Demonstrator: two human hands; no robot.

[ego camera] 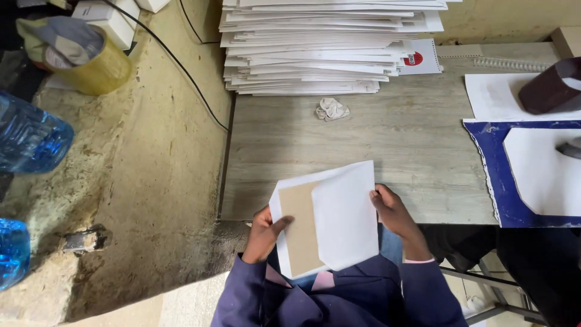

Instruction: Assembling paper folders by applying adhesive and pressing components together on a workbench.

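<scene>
**A:** Holding anything at the moment?

**B:** Yes. You have a white envelope [339, 212] between both hands, just over the near edge of the grey wood-grain worktop [393, 139]. Its flap is open and the brown inner lining faces you, on the side toward your left hand [264, 235].

**A:** How are the fingers set?

**B:** Your left hand grips the envelope's left edge, with the thumb lying across the brown lining and the other fingers hidden behind the paper. Your right hand [393, 212] is closed on the right edge, fingers [380, 198] curled over it. Both hands are grasping the envelope; neither is released.

**A:** What lies beyond my fingers?

**B:** Straight ahead of them, well apart, sits a small crumpled scrap of white paper [331, 109]. Just past that is a tall, uneven stack of white sheets [315, 45] at the far edge of the worktop.

**A:** And off to the sides?

**B:** To the right of your right hand, a dark blue sheet with a white shape on it [490, 175] lies on the worktop, and beyond that a dark maroon object [554, 88] rests on white paper. Far to the left of your left hand, off the worktop, are two blue plastic bottles [30, 139] and a yellow container [100, 69] with cloth stuffed in its top. A black cable [181, 72] runs between the container and the stack.
</scene>
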